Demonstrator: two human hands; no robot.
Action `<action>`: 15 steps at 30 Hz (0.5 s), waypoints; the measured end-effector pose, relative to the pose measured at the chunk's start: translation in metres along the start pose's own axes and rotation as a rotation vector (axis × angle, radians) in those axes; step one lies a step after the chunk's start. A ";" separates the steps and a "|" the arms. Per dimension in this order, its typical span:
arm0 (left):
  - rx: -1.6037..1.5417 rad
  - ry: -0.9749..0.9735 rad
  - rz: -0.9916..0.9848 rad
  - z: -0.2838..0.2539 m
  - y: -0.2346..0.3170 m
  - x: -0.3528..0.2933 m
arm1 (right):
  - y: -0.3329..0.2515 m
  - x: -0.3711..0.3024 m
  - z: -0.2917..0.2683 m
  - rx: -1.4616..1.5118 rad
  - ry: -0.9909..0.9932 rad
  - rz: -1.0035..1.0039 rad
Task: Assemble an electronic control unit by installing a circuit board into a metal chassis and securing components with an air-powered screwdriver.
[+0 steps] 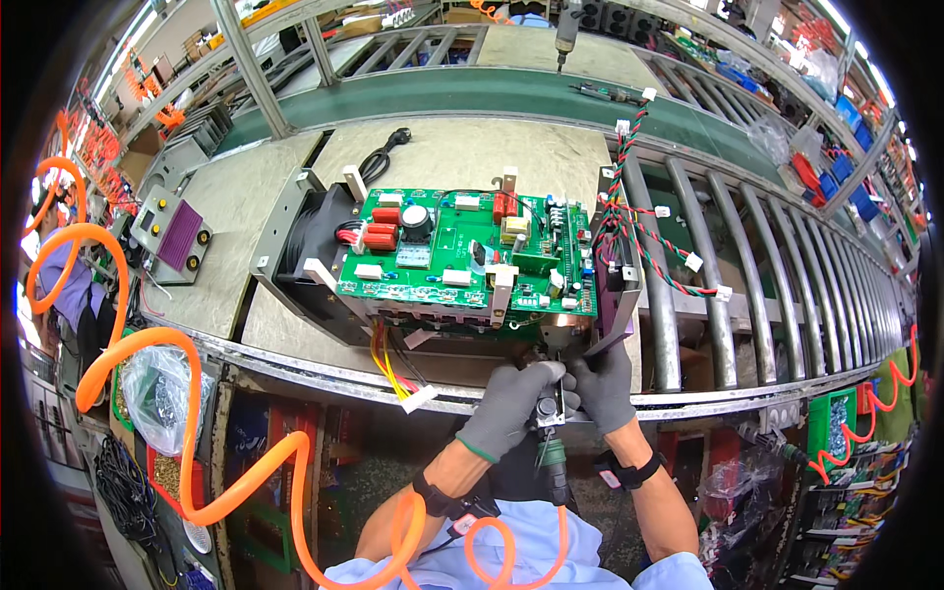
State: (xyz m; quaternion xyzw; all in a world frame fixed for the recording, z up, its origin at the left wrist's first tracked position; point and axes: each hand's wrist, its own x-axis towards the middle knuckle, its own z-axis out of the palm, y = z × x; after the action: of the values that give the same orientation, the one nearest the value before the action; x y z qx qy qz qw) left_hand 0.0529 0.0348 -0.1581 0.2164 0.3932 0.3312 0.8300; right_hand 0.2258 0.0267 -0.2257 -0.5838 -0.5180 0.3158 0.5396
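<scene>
- Currently, the left grip [511, 403], in a grey glove, is curled closed around the upper end of an air tool [554, 460], which sits between the two hands.
- The right grip [602, 389], also gloved, is bent close beside it at the front edge of the open unit; its fingertips are hidden, so I cannot tell whether it has hold of anything.
- The green circuit board [452, 239] lies face up on the open unit, on the table [482, 152], just beyond both hands.
- A black fan [313, 236] stands at the unit's left end, and a dark purple panel [617, 313] at its right.
- Yellow and red wires [380, 352] hang over the front, ending in a white connector [419, 398].
- Twisted cables [617, 182] with white plugs spread from the right end toward metal rollers [723, 285].
- Behind the unit lies a black power cord [377, 162].
- An orange coiled hose [246, 482] loops across the left foreground.
</scene>
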 end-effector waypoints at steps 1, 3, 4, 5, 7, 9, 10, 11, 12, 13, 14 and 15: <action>-0.002 -0.005 -0.001 0.000 0.001 -0.001 | 0.001 0.001 0.000 -0.023 -0.003 -0.026; -0.006 -0.016 -0.006 -0.002 0.002 -0.003 | 0.002 0.001 0.000 -0.037 -0.001 -0.043; -0.008 -0.022 -0.010 -0.003 0.003 -0.003 | 0.002 0.001 0.000 -0.028 0.004 -0.034; -0.010 -0.028 -0.013 -0.005 0.004 -0.003 | 0.002 0.000 0.000 -0.026 0.005 -0.012; -0.037 -0.051 -0.029 -0.008 0.007 -0.001 | 0.002 0.000 0.000 -0.044 0.023 -0.049; -0.064 -0.066 -0.049 -0.011 0.011 0.001 | 0.000 -0.001 0.000 -0.058 0.028 -0.054; -0.075 -0.071 -0.059 -0.012 0.013 0.001 | -0.001 -0.001 0.000 -0.059 0.026 -0.051; -0.079 -0.064 -0.068 -0.013 0.015 0.002 | -0.002 0.000 0.000 -0.075 0.024 -0.051; -0.098 -0.085 -0.070 -0.014 0.017 0.002 | -0.003 0.000 0.001 -0.064 0.022 -0.050; -0.111 -0.095 -0.073 -0.015 0.017 0.001 | -0.003 0.001 0.001 -0.069 0.021 -0.051; -0.122 -0.120 -0.067 -0.015 0.018 0.001 | -0.004 0.001 0.002 -0.104 0.031 0.027; -0.124 -0.109 -0.074 -0.016 0.018 0.001 | -0.004 0.002 0.002 -0.057 0.035 -0.087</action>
State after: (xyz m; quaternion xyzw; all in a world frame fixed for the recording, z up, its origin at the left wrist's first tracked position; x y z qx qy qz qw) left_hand 0.0337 0.0499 -0.1571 0.1677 0.3337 0.3119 0.8737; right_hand 0.2230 0.0287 -0.2220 -0.5815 -0.5421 0.2667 0.5449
